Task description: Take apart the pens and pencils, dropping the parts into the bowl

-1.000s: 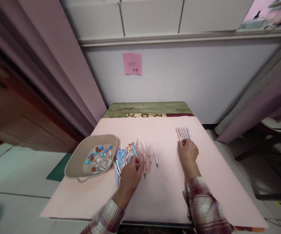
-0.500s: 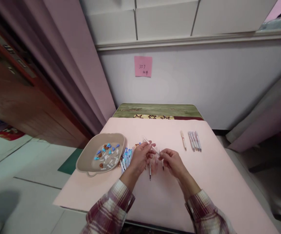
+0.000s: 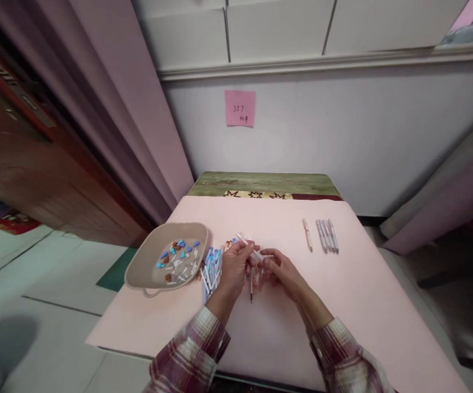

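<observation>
My left hand (image 3: pixel 236 267) pinches a clear pen barrel (image 3: pixel 242 238), which slants up to the left between thumb and fingers. At the barrel's lower end, the fingertips of my right hand (image 3: pixel 282 273) are closed on it. Beneath both hands lie several loose pen parts, among them a thin refill (image 3: pixel 251 290) pointing toward me and pinkish barrels partly hidden by my fingers. To the left of my left hand is a pile of blue and white pen parts (image 3: pixel 211 273).
A beige basin (image 3: pixel 140 278) on the left holds small blue, brown and white pieces. On the right lie a single pen (image 3: pixel 307 236) and a row of several pens (image 3: pixel 327 236). Pink paper (image 3: pixel 343 305) covers the table, which stands against the wall.
My right hand has shifted slightly left and closer to my left hand. The dark tip that hung below my right fingers is no longer visible there.
</observation>
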The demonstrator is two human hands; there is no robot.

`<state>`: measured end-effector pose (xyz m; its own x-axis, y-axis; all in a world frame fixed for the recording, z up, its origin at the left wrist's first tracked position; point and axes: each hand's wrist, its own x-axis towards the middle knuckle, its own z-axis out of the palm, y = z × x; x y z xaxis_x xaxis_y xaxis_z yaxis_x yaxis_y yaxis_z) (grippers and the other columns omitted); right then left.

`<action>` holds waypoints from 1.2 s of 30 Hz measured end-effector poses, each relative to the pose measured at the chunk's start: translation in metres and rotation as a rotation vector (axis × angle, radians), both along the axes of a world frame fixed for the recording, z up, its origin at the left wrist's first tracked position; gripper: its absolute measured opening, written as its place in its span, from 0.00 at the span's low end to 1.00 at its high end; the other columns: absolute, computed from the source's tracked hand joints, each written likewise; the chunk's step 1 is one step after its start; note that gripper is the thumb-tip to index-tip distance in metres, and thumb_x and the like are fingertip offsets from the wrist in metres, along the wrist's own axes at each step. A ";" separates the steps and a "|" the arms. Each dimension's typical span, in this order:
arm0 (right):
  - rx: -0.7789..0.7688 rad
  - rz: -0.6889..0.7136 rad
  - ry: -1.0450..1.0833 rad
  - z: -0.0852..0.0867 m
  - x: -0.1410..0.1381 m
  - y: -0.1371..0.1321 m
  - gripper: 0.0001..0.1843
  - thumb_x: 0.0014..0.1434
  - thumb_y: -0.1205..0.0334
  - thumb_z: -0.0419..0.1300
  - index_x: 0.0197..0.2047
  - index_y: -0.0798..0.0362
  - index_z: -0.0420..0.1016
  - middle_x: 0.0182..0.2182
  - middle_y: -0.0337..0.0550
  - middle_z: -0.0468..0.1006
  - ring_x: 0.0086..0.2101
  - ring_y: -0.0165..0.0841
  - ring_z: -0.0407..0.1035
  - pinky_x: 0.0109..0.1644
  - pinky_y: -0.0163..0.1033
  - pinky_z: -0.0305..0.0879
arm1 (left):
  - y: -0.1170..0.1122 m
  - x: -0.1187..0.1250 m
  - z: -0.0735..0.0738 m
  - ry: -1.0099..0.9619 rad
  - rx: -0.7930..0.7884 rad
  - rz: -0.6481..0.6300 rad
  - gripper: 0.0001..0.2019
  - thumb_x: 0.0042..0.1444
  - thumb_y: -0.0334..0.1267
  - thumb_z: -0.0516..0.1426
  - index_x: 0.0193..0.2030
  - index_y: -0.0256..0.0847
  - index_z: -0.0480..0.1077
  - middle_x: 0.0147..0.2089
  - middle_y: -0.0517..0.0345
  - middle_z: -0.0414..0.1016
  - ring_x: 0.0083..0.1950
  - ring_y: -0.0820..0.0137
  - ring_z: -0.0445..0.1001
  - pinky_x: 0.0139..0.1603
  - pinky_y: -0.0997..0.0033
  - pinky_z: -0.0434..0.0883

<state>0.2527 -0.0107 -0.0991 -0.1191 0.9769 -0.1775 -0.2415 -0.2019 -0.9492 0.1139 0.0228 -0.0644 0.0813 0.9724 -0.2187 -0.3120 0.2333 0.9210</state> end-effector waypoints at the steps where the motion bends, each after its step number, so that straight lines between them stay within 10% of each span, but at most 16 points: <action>1: -0.027 0.028 -0.008 0.000 0.000 0.000 0.24 0.54 0.39 0.59 0.37 0.54 0.71 0.24 0.37 0.73 0.17 0.24 0.61 0.18 0.30 0.50 | 0.000 0.000 0.000 0.004 0.001 0.004 0.18 0.46 0.47 0.65 0.34 0.32 0.72 0.27 0.55 0.78 0.14 0.84 0.59 0.13 0.82 0.51; 29: -0.014 0.094 0.005 0.001 0.001 0.000 0.24 0.57 0.39 0.57 0.34 0.55 0.73 0.18 0.33 0.68 0.15 0.23 0.57 0.18 0.30 0.48 | -0.003 0.001 0.002 -0.005 -0.007 0.028 0.18 0.43 0.46 0.67 0.34 0.34 0.72 0.33 0.52 0.79 0.16 0.83 0.63 0.13 0.82 0.54; 36: 0.022 -0.027 0.038 -0.004 0.006 0.004 0.22 0.42 0.50 0.72 0.30 0.52 0.65 0.20 0.31 0.69 0.19 0.25 0.61 0.21 0.30 0.57 | 0.002 -0.006 0.002 -0.055 0.047 0.152 0.17 0.44 0.46 0.65 0.32 0.36 0.68 0.31 0.57 0.77 0.17 0.83 0.63 0.14 0.82 0.57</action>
